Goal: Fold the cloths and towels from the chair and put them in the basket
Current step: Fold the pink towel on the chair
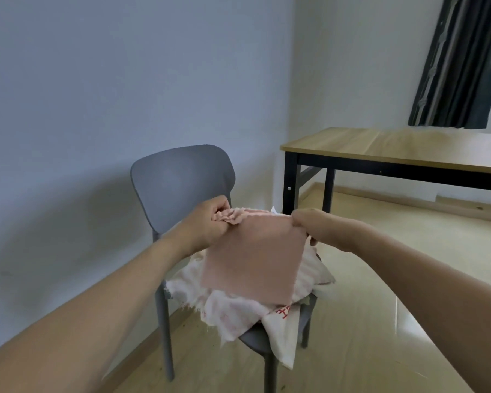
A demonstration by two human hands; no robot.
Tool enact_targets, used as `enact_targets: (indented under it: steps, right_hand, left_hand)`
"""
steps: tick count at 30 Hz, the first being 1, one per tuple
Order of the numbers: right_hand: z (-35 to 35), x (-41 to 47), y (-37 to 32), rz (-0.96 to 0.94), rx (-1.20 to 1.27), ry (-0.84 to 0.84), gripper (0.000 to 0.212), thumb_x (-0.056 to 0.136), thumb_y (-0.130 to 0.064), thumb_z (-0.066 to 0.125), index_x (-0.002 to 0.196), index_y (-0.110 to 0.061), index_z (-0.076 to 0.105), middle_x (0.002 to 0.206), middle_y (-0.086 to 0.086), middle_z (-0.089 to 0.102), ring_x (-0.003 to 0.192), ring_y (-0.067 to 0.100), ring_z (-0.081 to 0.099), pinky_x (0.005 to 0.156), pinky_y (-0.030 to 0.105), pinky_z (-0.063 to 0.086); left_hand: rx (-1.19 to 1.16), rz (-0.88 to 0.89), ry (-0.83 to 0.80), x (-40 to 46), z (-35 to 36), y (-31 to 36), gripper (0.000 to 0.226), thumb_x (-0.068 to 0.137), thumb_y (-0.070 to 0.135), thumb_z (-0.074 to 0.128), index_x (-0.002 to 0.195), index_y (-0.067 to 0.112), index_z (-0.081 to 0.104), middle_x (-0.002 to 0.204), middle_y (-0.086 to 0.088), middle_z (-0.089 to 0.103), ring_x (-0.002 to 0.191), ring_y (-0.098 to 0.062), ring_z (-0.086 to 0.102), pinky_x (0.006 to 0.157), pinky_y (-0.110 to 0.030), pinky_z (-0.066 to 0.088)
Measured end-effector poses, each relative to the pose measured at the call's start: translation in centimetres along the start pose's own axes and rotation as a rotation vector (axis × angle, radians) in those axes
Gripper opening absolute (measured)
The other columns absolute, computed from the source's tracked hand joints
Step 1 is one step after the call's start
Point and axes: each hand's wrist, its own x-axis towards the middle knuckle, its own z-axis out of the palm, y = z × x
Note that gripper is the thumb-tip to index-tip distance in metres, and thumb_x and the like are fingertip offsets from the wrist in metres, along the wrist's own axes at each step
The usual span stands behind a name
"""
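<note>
One pink cloth (253,256) is up in my hands, and that is about as far as the job has got. My left hand (207,222) has its fingers curled round a bunched top corner of it; my right hand (312,225) pinches the opposite top corner, so the two hands are apart with the upper edge stretched between them. The cloth hangs down from that edge in front of the chair (182,177), its lower edge trailing onto the pile below. I cannot tell whether it already carries a fold or is a single layer.

Under it, the heap of cloths (233,310) lies crumpled on the seat — pale, pink-patterned pieces with frayed edges, and one whitish piece with red marks drooping off the front of the seat toward the floor. None of them looks folded.

The basket is nowhere in my view, so I can't say whether anything has gone into it. Judging from the size of the heap, I'd put the task at an early stage: this cloth has to be folded and carried over, then each piece on the seat needs the same treatment.

Off to the right stands a wooden table (394,148) with black legs — a dark curtain (459,61) hangs behind it — well apart from the chair.
</note>
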Motion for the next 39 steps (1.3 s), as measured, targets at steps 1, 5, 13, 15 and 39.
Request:
enact_targets:
  steps: [1, 5, 13, 15, 39]
  right_hand:
    - [0.3, -0.2, 0.2, -0.093, -0.032, 0.119, 0.027, 0.098, -0.014, 0.03, 0.095, 0.0, 0.053, 0.087, 0.009, 0.051, 0.076, 0.018, 0.043, 0.066, 0.024, 0.036]
    - [2.4, -2.2, 1.8, -0.345, -0.032, 0.385, 0.007, 0.094, -0.019, 0.046, 0.089, -0.016, 0.05, 0.086, -0.005, 0.051, 0.075, 0.011, 0.047, 0.063, 0.018, 0.039]
    - [12.6, -3.7, 7.2, -0.137, -0.171, -0.148, 0.027, 0.084, -0.016, 0.053, 0.109, -0.025, 0.05, 0.093, -0.009, 0.058, 0.079, 0.016, 0.056, 0.067, 0.029, 0.05]
    - [12.9, -3.2, 7.2, -0.083, -0.143, -0.218, 0.005, 0.082, -0.016, 0.055, 0.085, -0.018, 0.058, 0.079, -0.007, 0.053, 0.068, 0.013, 0.047, 0.058, 0.024, 0.04]
    - [13.7, 5.2, 6.1, 0.445, 0.483, 0.082, 0.019, 0.097, -0.027, 0.037, 0.086, -0.017, 0.048, 0.079, 0.001, 0.045, 0.068, 0.014, 0.04, 0.059, 0.027, 0.034]
  left_hand:
    - [0.021, 0.082, 0.057, -0.5, -0.1, 0.4, 0.02, 0.089, 0.016, 0.06, 0.076, 0.014, 0.046, 0.066, 0.004, 0.048, 0.06, -0.012, 0.038, 0.053, -0.022, 0.029]
    - [0.331, 0.266, 0.082, -3.5, 1.0, -0.8, 0.008, 0.087, 0.017, 0.058, 0.084, 0.016, 0.051, 0.075, 0.002, 0.058, 0.067, -0.019, 0.053, 0.06, -0.036, 0.044]
    - [0.368, -0.094, -0.578, -9.9, 7.4, -8.1, 0.019, 0.081, 0.037, 0.064, 0.076, 0.036, 0.045, 0.088, 0.011, 0.06, 0.082, -0.01, 0.055, 0.068, -0.025, 0.042]
    - [0.306, -0.136, -0.548, -9.6, 7.4, -8.7, 0.02, 0.079, 0.041, 0.065, 0.077, 0.032, 0.046, 0.087, 0.01, 0.06, 0.08, -0.011, 0.054, 0.068, -0.026, 0.042]
    - [-0.118, -0.518, 0.004, -2.8, 11.3, -11.6, 0.025, 0.098, 0.032, 0.041, 0.074, 0.028, 0.036, 0.076, 0.005, 0.044, 0.076, -0.017, 0.045, 0.067, -0.032, 0.035]
